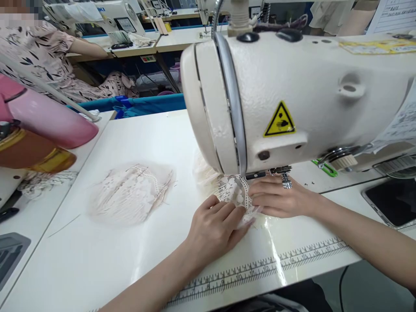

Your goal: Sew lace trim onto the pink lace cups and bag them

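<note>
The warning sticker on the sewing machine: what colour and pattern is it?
Yellow triangle, black border and hand symbol: the warning sticker, clearest in the head view.

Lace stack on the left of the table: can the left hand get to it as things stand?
Probably yes. The left hand lies on the lace piece at the needle; bare table separates it from the lace stack.

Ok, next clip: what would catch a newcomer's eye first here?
The big cream sewing machine fills the upper right, with a yellow warning sticker on its front. Below it, the left hand and right hand press flat on a piece of lace at the needle. A pile of lace lies to the left on the white table.
</note>
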The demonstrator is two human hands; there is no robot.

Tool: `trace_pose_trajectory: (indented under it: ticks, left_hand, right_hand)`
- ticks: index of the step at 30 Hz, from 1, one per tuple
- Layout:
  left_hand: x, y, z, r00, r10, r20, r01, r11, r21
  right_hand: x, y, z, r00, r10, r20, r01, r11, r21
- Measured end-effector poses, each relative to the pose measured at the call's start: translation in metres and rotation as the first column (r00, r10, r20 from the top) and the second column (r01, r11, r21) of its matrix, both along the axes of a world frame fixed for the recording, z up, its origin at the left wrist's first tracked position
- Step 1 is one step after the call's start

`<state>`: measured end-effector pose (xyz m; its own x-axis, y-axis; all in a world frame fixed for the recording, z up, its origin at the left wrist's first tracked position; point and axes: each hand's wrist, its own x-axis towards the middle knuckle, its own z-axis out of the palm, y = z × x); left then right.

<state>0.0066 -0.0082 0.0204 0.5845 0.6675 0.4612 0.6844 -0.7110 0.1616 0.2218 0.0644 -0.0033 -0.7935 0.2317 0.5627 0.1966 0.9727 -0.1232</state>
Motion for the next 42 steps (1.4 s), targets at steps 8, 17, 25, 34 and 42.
trace_pose_trajectory:
  ticks: [8, 17, 25, 34, 42]
  left_hand:
    - [-0.002, 0.001, -0.008, 0.997, -0.013, -0.077, 0.021, 0.995, 0.098]
    - [-0.001, 0.002, -0.005, 0.994, 0.032, -0.108, -0.011, 0.983, 0.184]
    - [-0.004, 0.004, -0.009, 0.994, -0.015, -0.105, 0.022, 0.997, 0.069]
    - [-0.003, 0.003, -0.012, 0.994, 0.002, -0.106, 0.0, 1.0, 0.017]
    - [-0.002, 0.004, -0.014, 0.996, 0.013, -0.092, -0.012, 1.0, 0.012]
  right_hand:
    - [0.003, 0.0, 0.002, 0.997, 0.046, -0.055, -0.047, 0.999, -0.004]
    - [-0.001, 0.001, -0.001, 0.997, 0.071, -0.033, -0.074, 0.995, -0.073]
    - [-0.005, -0.002, 0.007, 0.997, 0.04, -0.065, -0.048, 0.992, -0.119]
    - [-0.003, 0.0, -0.004, 0.997, 0.003, -0.082, -0.01, 0.995, -0.096]
    - [-0.003, 0.0, 0.0, 0.991, -0.051, -0.125, 0.051, 0.999, -0.004]
